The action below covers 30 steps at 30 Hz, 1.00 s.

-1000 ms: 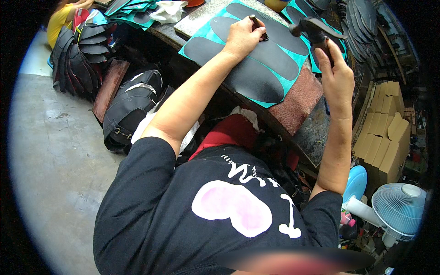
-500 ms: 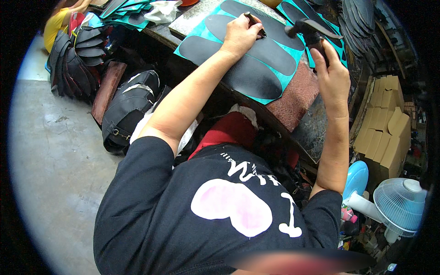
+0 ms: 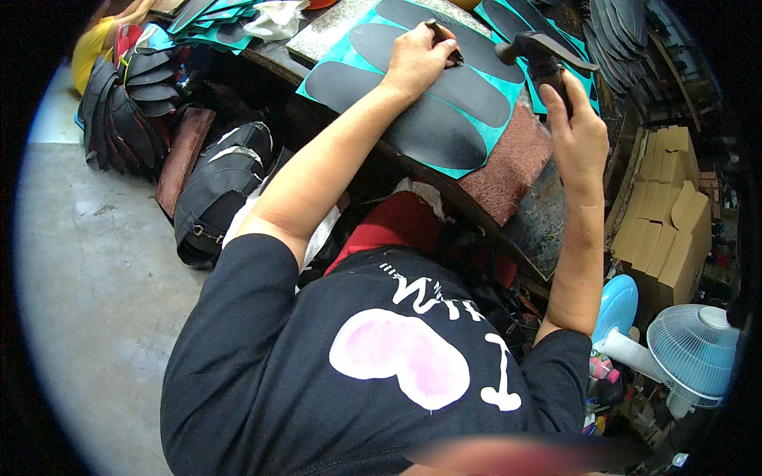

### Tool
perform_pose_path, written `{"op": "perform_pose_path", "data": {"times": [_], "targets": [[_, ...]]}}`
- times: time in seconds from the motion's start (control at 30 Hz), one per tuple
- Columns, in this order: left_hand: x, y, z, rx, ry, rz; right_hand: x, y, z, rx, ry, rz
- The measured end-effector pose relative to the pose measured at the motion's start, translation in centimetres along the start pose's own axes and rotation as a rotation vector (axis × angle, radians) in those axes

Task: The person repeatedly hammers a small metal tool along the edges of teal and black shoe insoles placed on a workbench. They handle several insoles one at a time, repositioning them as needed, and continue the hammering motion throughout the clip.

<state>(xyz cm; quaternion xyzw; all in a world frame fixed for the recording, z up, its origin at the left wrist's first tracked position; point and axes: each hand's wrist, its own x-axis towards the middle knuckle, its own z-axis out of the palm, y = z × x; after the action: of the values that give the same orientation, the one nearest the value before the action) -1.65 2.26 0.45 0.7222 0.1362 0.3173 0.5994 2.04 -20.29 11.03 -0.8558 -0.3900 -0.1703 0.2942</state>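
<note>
My left hand [image 3: 418, 62] is closed round a short dark punch-like tool [image 3: 456, 57], its lower end on or close to a black sole-shaped piece. Several such long oval pieces [image 3: 436, 131] lie on a teal sheet [image 3: 459, 173] on the bench. With my right hand [image 3: 581, 139] I grip a hammer [image 3: 540, 47] by its dark handle, its head raised over the right side of the sheet, to the right of the tool. Whether the tool's tip touches the piece is hard to tell.
Under the sheet are a pale slab [image 3: 327, 40] and a reddish-brown mat [image 3: 508, 170]. More teal sheets [image 3: 202, 28] lie at the far left. Bundled black pieces [image 3: 119, 115] and a black bag [image 3: 218, 194] stand left; cardboard boxes [image 3: 663, 214] and a fan [image 3: 692, 357] stand right.
Both hands keep their grips and almost the same places. The whole view has shifted very slightly; the hammer stays raised.
</note>
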Motion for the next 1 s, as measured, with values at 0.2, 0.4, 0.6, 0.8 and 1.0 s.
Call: {"op": "perform_pose_path", "data": {"times": [0.2,0.4,0.6,0.8,1.0], "targets": [[-0.2,0.6,-0.1,0.420,-0.085,0.343,-0.1,-1.1,-1.6,0.172,0.188,-0.156],[-0.9,0.8,1.4,0.490,-0.005,0.445,-0.9,-0.3,0.8,-0.099,-0.044,0.092],[0.0,0.1,0.4,0.164,-0.096,0.182,-0.5,-0.3,-1.8,0.031,0.133,-0.146],[-1.2,0.9,1.8,0.616,-0.140,0.603,-1.0,-1.3,-1.0,-0.097,0.011,-0.187],[0.4,0.1,0.8,-0.506,0.148,0.034,-1.9,1.5,-0.7,-0.155,-0.091,0.079]]}}
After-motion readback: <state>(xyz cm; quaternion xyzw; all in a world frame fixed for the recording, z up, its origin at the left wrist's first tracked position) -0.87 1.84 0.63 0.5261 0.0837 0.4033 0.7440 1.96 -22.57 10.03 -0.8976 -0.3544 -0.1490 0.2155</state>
